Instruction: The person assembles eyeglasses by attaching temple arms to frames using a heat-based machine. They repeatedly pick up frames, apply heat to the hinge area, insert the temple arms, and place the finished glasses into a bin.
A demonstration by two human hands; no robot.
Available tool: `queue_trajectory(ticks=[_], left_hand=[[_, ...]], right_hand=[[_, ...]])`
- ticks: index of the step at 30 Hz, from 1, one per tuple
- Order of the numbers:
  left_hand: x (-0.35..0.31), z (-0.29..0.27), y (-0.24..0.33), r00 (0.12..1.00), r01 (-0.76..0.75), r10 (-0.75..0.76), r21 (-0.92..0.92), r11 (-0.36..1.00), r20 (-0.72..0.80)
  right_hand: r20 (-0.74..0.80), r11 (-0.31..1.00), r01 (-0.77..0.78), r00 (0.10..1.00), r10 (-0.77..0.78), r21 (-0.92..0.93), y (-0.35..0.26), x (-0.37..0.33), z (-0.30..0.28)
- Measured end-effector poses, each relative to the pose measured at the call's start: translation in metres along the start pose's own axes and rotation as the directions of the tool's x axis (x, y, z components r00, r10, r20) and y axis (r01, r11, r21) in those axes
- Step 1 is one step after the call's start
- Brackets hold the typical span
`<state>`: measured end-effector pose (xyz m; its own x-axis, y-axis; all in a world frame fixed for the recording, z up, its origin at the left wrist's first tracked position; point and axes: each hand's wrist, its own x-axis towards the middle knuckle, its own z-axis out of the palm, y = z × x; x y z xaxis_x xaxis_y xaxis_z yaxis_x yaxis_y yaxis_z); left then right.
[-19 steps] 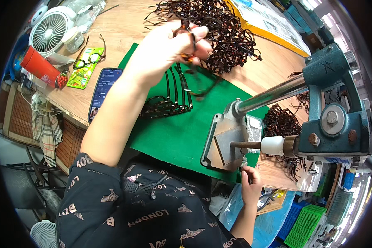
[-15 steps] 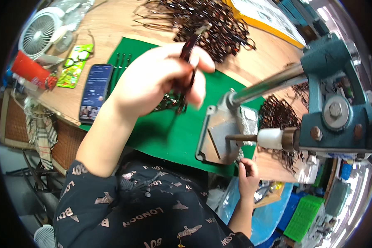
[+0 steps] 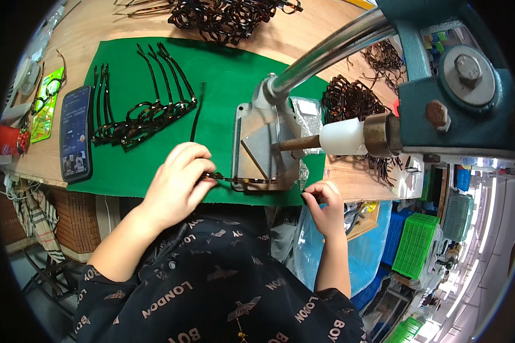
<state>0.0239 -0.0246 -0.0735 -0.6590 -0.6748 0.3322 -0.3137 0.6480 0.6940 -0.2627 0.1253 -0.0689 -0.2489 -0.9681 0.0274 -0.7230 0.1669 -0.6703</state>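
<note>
Left grip (image 3: 180, 176) pinching tortoiseshell eyeglass frame (image 3: 249, 180) | right grip (image 3: 328, 207) curled, contents unclear | likely positioning at press baseplate (image 3: 257, 128) — next needs steady alignment

Left grip (image 3: 180, 180) hides part of eyeglass frame (image 3: 249, 180); press (image 3: 410, 117) cropped above

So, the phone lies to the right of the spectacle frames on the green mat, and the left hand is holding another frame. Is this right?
Not quite: the phone lies to the left of the spectacle frames on the green mat, as the head view shows; the left hand is holding another frame.
</note>
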Motion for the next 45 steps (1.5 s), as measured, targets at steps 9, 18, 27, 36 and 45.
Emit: queue_trajectory(ticks=[9, 18, 27, 36, 45], left_hand=[[-0.003, -0.026, 0.022, 0.992, -0.125, 0.084, -0.685, 0.718, -0.093], [0.003, -0.042, 0.054, 0.999, -0.047, 0.009, -0.86, 0.507, -0.049], [0.006, -0.042, 0.061, 0.978, 0.161, -0.182, -0.914, 0.373, 0.098], [0.013, -0.044, 0.051, 0.984, 0.077, 0.108, -0.879, 0.47, 0.144], [0.02, -0.03, 0.059, 0.982, 0.165, 0.021, -0.905, 0.391, 0.188]], right_hand=[[-0.015, 0.95, 0.167, 0.984, -0.177, -0.265, -0.018, 0.008, 0.009], [-0.002, 1.0, 0.01, 1.0, -0.01, -0.007, -0.006, 0.0, -0.002], [0.011, 0.999, 0.028, 1.0, -0.027, -0.031, 0.002, 0.0, 0.0], [0.153, 0.96, 0.213, 0.971, -0.186, -0.182, -0.014, 0.015, -0.009], [0.181, 0.998, -0.021, 0.983, 0.011, 0.052, -0.025, 0.012, -0.018]])
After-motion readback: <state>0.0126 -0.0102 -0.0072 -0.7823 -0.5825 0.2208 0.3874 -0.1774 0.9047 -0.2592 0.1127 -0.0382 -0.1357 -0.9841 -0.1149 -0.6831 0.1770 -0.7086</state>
